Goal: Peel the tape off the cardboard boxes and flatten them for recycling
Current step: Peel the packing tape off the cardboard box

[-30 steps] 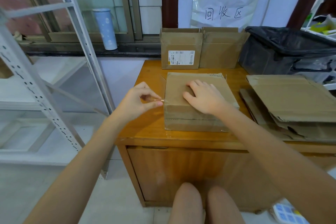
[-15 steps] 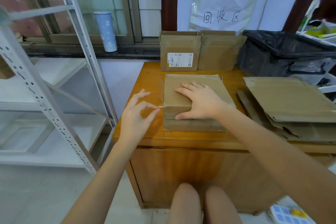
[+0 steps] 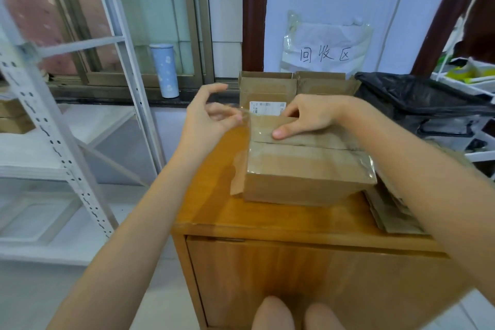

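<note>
Sitting on the wooden bench (image 3: 219,211), the sealed cardboard box (image 3: 302,169) is tilting slightly toward the camera. The left hand (image 3: 209,118) is pinching a clear tape (image 3: 247,118) strip at the box's far left corner; the right hand (image 3: 310,115) is gripping the box's far edge, thumb pressing on top. The box appears light and stiff; the tape looks thin, glossy and liable to tear. Best hold, in my judgement: the lifted tape end, close to the cardboard.
</note>
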Demonstrator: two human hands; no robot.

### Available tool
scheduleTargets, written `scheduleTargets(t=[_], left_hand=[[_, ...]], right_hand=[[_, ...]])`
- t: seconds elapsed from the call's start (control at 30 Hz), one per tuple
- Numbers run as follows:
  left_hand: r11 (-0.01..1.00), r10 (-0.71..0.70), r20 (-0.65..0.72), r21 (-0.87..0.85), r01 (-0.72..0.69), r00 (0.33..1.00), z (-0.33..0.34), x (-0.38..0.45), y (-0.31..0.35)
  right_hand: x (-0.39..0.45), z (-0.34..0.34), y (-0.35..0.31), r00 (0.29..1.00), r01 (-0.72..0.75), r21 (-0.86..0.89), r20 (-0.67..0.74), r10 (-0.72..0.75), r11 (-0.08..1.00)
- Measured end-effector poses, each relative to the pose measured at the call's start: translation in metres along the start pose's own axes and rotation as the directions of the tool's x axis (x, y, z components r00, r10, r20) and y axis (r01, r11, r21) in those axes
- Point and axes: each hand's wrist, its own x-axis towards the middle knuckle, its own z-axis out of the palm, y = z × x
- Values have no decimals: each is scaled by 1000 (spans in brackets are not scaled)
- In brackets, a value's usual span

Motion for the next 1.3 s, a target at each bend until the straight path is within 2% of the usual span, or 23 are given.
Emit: scheduleTargets(t=[0.1,0.2,0.27,0.33,0.43,0.5,0.57,0.6,0.7,0.83,1.0,1.13,1.3], left_hand=[[938,-243,50,-241,248,969,5,15,5],[893,-372,73,-243,378,925,19,20,-6],[870,-417,57,-263,417,907,27,19,-19],[863,-447,8,-259,433,895,31,19,-31],[893,-430,-66,-179,413,900,34,23,-43],[918,-389,-95,-115,379,916,34,25,-48],[935,-355,-119,-32,354,927,35,27,-51],[938,-340,-130,20,345,931,34,27,-53],[934,-331,-127,100,344,935,32,23,-62],[949,-309,-78,45,313,948,26,17,-65],[958,-204,-28,198,206,979,24,13,-61],[976,-140,-104,152,155,985,15,-1,-58],[990,-130,-64,54,133,990,6,-13,-55]], right_hand=[[4,-17,0,994,-34,-29,98,37,999],[13,-11,2,982,-57,-58,179,67,997],[21,1,7,993,-29,-23,116,32,999],[26,13,11,999,-13,-4,-36,13,1000],[28,34,5,955,-27,-150,-296,-19,988],[27,52,-2,926,-4,-116,-375,-41,993],[27,68,-6,927,10,42,-374,6,999],[28,76,-7,932,6,68,-361,19,998],[31,96,-5,935,-47,-13,-353,40,999],[30,102,-2,923,-39,57,-380,58,998],[34,90,-8,940,-79,98,-323,107,992],[45,75,-23,936,-197,-41,-304,176,979],[49,77,-32,923,-214,-251,-368,112,944]])
